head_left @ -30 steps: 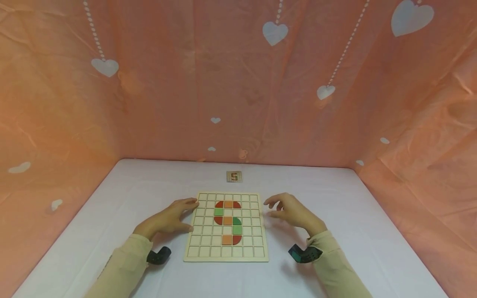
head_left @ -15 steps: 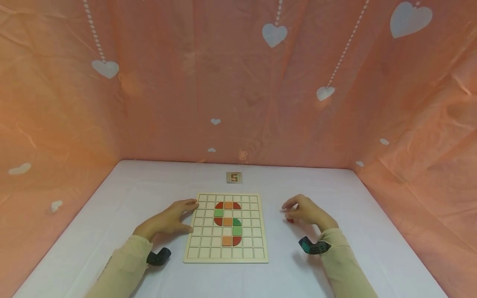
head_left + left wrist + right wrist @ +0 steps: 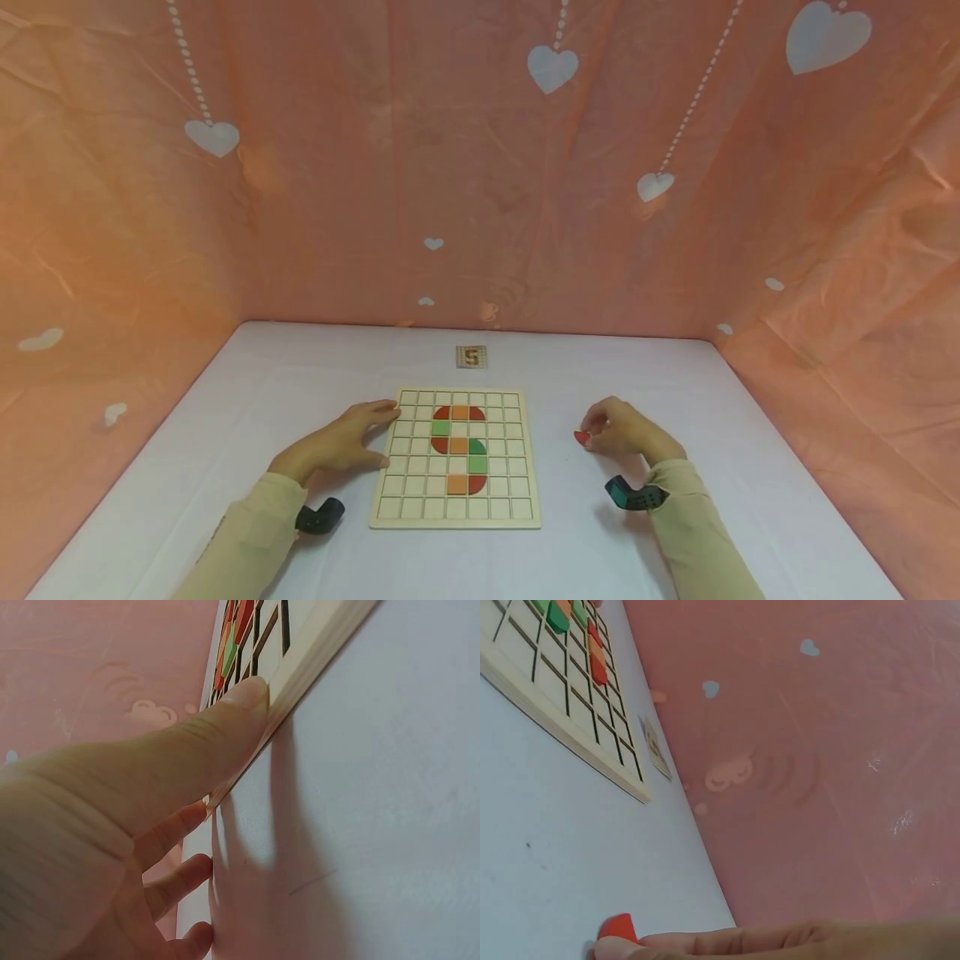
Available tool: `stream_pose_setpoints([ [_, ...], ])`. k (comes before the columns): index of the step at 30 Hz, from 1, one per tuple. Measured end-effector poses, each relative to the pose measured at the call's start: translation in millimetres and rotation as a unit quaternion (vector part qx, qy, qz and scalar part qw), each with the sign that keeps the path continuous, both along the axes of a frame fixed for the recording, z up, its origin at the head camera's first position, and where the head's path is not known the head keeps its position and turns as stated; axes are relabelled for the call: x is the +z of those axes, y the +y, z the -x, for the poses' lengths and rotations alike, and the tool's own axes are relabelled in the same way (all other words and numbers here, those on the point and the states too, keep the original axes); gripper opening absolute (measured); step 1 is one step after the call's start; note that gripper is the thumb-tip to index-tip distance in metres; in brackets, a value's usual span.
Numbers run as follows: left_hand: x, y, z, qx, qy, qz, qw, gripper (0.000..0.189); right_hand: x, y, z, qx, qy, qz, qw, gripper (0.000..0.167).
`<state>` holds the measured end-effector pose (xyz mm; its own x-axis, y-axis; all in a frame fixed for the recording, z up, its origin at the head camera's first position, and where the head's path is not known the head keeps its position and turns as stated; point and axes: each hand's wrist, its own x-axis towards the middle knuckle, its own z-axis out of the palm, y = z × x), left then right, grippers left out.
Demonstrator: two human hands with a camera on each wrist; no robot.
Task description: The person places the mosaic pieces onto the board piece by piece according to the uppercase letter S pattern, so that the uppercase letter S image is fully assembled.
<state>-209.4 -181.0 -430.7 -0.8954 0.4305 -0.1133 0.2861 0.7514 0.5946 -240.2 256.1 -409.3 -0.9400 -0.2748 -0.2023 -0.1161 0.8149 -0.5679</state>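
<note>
A wooden grid board lies on the white table, with red, orange and green tiles set in its squares in an S-like shape. My left hand rests at the board's left edge, thumb and fingertips against the rim, fingers relaxed. In the left wrist view the thumb lies on the wooden rim. Right of the board, my right hand pinches a red quarter-round tile between thumb and fingers. The right wrist view shows this red tile close over the white cloth.
A small pattern card with a similar coloured figure lies behind the board. Orange fabric walls with printed hearts stand around the table's back and sides. A dark wrist device sits under the right forearm.
My right hand has moved right, away from the board, and now pinches the red tile, which it was reaching over half a second ago. The left hand and the board have stayed put.
</note>
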Motion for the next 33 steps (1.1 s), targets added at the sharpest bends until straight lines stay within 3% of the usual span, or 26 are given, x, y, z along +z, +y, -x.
stream_pose_setpoints([
  [26,-0.8,-0.8,0.9,0.002,-0.002,0.0,1.0,0.08,-6.2,-16.0,0.6,0.001,0.022,-0.008,0.9997,0.015],
  [33,-0.5,-0.2,1.6,0.005,-0.008,0.0,1.0,0.079,-7.1,-19.8,3.4,0.007,0.023,0.026,0.9994,0.013],
])
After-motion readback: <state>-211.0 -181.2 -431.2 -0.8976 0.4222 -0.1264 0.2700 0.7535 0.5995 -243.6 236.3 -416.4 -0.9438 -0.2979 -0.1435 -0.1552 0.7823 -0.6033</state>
